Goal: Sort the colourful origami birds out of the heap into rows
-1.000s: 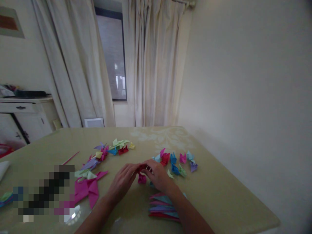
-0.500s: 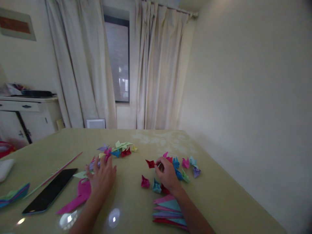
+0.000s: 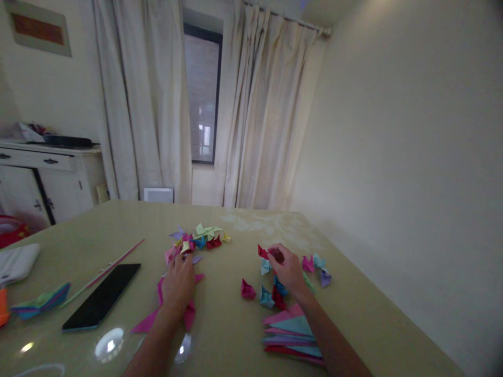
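My right hand (image 3: pixel 287 269) is pinched on a small red folded paper piece (image 3: pixel 263 252) and hovers over a cluster of folded paper pieces (image 3: pixel 318 264) in pink, blue and purple. My left hand (image 3: pixel 178 281) lies on a large pink folded sheet (image 3: pixel 188 314), fingers reaching into a second pile of small folded pieces (image 3: pixel 202 238). Between my hands a pink folded piece (image 3: pixel 247 289) and a blue one (image 3: pixel 266 297) sit on the table. A stack of coloured paper triangles (image 3: pixel 288 335) lies under my right forearm.
A black phone (image 3: pixel 102 295) lies flat at the left, beside a thin pink stick (image 3: pixel 106 270). More coloured paper (image 3: pixel 41 301) and a white object (image 3: pixel 15 262) sit at the far left. The table (image 3: pixel 353 314) has its right edge near a wall. A cabinet and curtains stand behind.
My hands have parted: the left went left onto the pink sheet, the right carried the red piece away to the right cluster. The view has shifted left.
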### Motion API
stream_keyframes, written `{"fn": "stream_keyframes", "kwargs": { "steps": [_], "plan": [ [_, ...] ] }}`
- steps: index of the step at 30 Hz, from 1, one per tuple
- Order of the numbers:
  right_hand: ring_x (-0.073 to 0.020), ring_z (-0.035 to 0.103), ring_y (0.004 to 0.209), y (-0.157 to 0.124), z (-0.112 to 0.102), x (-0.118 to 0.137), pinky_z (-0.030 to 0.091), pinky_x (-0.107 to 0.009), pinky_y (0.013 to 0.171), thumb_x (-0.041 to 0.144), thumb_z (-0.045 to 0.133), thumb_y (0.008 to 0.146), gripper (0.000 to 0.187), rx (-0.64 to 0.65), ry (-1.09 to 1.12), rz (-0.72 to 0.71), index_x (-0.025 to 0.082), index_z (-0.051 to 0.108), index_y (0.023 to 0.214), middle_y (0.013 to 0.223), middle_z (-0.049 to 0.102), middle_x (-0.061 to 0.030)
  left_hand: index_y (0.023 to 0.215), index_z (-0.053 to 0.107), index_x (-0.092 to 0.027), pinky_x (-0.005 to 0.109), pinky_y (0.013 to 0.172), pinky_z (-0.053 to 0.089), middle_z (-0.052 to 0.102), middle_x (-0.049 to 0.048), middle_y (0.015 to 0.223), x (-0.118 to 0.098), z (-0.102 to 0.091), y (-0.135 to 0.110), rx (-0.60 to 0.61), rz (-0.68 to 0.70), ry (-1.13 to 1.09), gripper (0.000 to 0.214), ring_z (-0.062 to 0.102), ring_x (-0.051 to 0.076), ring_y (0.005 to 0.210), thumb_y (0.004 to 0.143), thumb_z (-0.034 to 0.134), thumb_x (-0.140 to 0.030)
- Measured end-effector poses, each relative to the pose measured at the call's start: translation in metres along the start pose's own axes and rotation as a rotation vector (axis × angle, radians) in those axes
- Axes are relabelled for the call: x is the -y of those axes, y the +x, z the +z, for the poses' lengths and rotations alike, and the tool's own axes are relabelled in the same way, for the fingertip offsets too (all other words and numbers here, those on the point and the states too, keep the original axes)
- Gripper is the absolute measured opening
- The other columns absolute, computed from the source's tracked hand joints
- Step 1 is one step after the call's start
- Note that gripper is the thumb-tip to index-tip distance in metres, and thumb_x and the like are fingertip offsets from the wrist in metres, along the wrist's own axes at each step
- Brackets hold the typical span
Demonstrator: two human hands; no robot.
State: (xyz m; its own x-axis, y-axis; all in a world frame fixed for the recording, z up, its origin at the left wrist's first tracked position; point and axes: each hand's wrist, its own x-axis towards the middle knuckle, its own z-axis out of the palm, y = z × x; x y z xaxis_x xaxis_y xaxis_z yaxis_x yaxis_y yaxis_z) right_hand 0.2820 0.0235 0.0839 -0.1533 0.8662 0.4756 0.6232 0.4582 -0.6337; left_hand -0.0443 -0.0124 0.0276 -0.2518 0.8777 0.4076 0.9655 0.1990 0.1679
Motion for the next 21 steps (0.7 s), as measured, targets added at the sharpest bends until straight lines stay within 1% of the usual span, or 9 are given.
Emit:
{"fn": "stream_keyframes", "kwargs": {
  "steps": [4, 7, 9, 11, 13, 14, 17, 19, 21],
  "plan": [
    [-0.0211, 0.074, 0.084, 0.025, 0.014, 0.011, 0.051, -0.029, 0.077, 0.018, 0.064, 0.093, 0.008, 0.134, -0.184, 0.019, 0.02, 0.071, 0.093, 0.09, 0.079, -0.0073, 0.137, 0.063, -0.01, 0.051, 0.105, 0.053, 0.063, 0.023, 0.135, 0.0, 0.002, 0.001, -0.137, 0.057, -0.127, 0.047, 0.057, 0.037, 0.134, 0.095, 0.043, -0.008],
    [-0.0235, 0.074, 0.085, 0.034, 0.032, 0.013, 0.048, -0.03, 0.076, 0.009, 0.069, 0.087, 0.011, 0.203, -0.299, 0.05, 0.02, 0.07, 0.083, 0.086, 0.078, -0.0088, 0.137, 0.062, -0.015, 0.052, 0.108, 0.051, 0.065, 0.0183, 0.131, -0.002, 0.007, 0.003, -0.229, 0.112, -0.262, 0.047, 0.059, 0.034, 0.132, 0.093, 0.046, -0.009],
    [-0.0243, 0.074, 0.084, 0.032, 0.039, 0.014, 0.047, -0.03, 0.075, 0.008, 0.072, 0.085, 0.012, 0.238, -0.35, 0.064, 0.019, 0.07, 0.081, 0.086, 0.078, -0.0098, 0.137, 0.062, -0.019, 0.052, 0.109, 0.052, 0.065, 0.0153, 0.129, -0.004, 0.01, 0.005, -0.28, 0.144, -0.344, 0.045, 0.061, 0.033, 0.128, 0.094, 0.048, -0.013],
    [-0.0249, 0.073, 0.085, 0.025, 0.039, 0.016, 0.046, -0.03, 0.075, 0.011, 0.074, 0.087, 0.008, 0.257, -0.377, 0.06, 0.019, 0.071, 0.085, 0.088, 0.078, -0.0108, 0.138, 0.06, -0.022, 0.054, 0.109, 0.051, 0.065, 0.0138, 0.129, -0.005, 0.012, 0.008, -0.318, 0.158, -0.411, 0.045, 0.06, 0.033, 0.127, 0.095, 0.05, -0.017],
    [-0.0255, 0.073, 0.088, 0.015, 0.032, 0.02, 0.046, -0.031, 0.076, 0.018, 0.072, 0.091, 0.002, 0.261, -0.384, 0.04, 0.019, 0.072, 0.092, 0.094, 0.078, -0.0114, 0.139, 0.059, -0.022, 0.056, 0.11, 0.051, 0.064, 0.0134, 0.129, -0.006, 0.013, 0.011, -0.344, 0.156, -0.464, 0.045, 0.059, 0.033, 0.127, 0.095, 0.052, -0.021],
    [-0.0253, 0.072, 0.089, 0.009, 0.026, 0.021, 0.046, -0.031, 0.076, 0.021, 0.071, 0.093, 0.003, 0.26, -0.38, 0.026, 0.019, 0.073, 0.095, 0.095, 0.078, -0.0111, 0.138, 0.059, -0.023, 0.057, 0.11, 0.051, 0.064, 0.0134, 0.129, -0.006, 0.013, 0.012, -0.355, 0.155, -0.484, 0.044, 0.059, 0.033, 0.128, 0.094, 0.053, -0.023],
    [-0.0224, 0.072, 0.085, -0.007, 0.006, 0.023, 0.047, -0.029, 0.076, 0.026, 0.071, 0.094, 0.007, 0.283, -0.24, -0.045, 0.021, 0.075, 0.097, 0.092, 0.078, -0.0069, 0.138, 0.059, -0.022, 0.057, 0.113, 0.049, 0.061, 0.0138, 0.131, -0.01, 0.012, 0.012, -0.379, 0.163, -0.505, 0.045, 0.057, 0.034, 0.131, 0.094, 0.054, -0.028],
    [-0.0198, 0.07, 0.078, -0.016, -0.004, 0.02, 0.046, -0.027, 0.072, 0.028, 0.07, 0.095, 0.01, 0.289, -0.047, -0.076, 0.021, 0.077, 0.096, 0.087, 0.078, -0.004, 0.138, 0.059, -0.023, 0.056, 0.113, 0.049, 0.058, 0.0138, 0.133, -0.013, 0.012, 0.009, -0.38, 0.169, -0.505, 0.045, 0.056, 0.034, 0.132, 0.094, 0.055, -0.029],
    [-0.0184, 0.068, 0.073, -0.023, -0.009, 0.015, 0.046, -0.026, 0.067, 0.029, 0.067, 0.096, 0.014, 0.255, 0.129, -0.061, 0.02, 0.078, 0.094, 0.083, 0.078, -0.0027, 0.138, 0.059, -0.022, 0.055, 0.107, 0.054, 0.058, 0.0138, 0.13, -0.017, 0.013, 0.006, -0.364, 0.171, -0.516, 0.044, 0.06, 0.033, 0.125, 0.095, 0.054, -0.031]
  ]
}}
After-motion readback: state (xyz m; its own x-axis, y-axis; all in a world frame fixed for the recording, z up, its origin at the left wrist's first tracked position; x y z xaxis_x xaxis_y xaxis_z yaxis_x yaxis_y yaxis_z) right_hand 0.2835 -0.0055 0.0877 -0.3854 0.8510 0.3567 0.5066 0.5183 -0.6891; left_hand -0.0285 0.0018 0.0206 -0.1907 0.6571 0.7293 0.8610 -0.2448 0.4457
